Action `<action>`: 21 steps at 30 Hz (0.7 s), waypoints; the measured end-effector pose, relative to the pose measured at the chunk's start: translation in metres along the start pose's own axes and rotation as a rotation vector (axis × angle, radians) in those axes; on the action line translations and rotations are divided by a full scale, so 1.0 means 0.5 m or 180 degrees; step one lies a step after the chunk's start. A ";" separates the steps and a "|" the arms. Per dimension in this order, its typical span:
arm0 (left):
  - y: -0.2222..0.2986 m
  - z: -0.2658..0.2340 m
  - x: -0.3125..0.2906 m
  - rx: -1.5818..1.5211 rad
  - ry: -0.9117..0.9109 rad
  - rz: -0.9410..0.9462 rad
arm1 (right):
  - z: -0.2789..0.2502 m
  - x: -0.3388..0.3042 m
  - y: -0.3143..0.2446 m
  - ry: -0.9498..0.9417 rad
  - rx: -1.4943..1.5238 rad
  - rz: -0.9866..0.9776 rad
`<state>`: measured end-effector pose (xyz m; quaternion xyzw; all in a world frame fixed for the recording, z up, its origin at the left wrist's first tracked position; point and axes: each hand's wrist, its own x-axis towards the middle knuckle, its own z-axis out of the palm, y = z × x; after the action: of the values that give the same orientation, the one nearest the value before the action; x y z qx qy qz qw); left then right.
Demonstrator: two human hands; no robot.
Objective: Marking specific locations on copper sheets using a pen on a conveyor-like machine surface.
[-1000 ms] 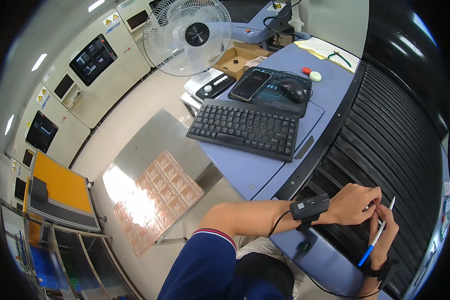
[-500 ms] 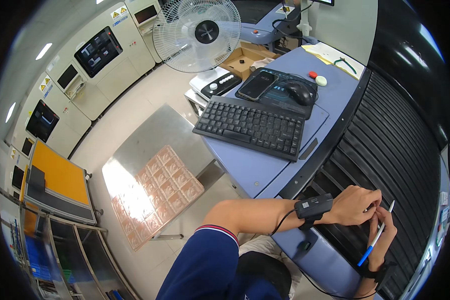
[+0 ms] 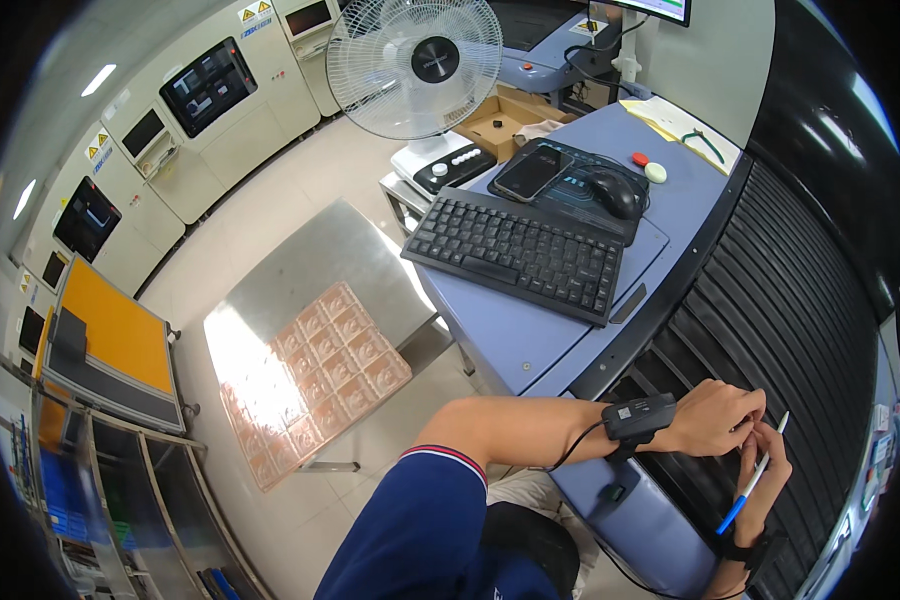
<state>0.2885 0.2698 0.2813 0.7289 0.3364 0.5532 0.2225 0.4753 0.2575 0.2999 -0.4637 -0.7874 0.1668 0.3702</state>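
Note:
My left hand is bent at the wrist over the black ribbed surface, its fingers curled in a pinch against the fingers of my right hand. What lies between the fingertips is hidden. A thin white pen with a blue end slants across my right hand, held in its closed fingers. The blue end points down toward my right wrist. On my left wrist is a black box-shaped device with a cable; a dark band circles the right wrist.
A black keyboard, phone and mouse lie on the blue machine top. Behind are a red cap, a white cap and pliers. A fan stands beyond; left, a metal table bears a clear compartment tray.
The view has shifted slightly, so the desk things sit a little farther right. Both hands keep nearly the same pose, and the pen stays in my right hand.

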 end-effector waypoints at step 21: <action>0.003 -0.002 0.000 0.0078 -0.0013 0.0025 | -0.001 0.000 -0.009 -0.0036 -0.0171 0.0111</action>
<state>0.2879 0.2687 0.2826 0.7340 0.3398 0.5484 0.2120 0.4727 0.2550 0.3028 -0.4861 -0.7856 0.1547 0.3502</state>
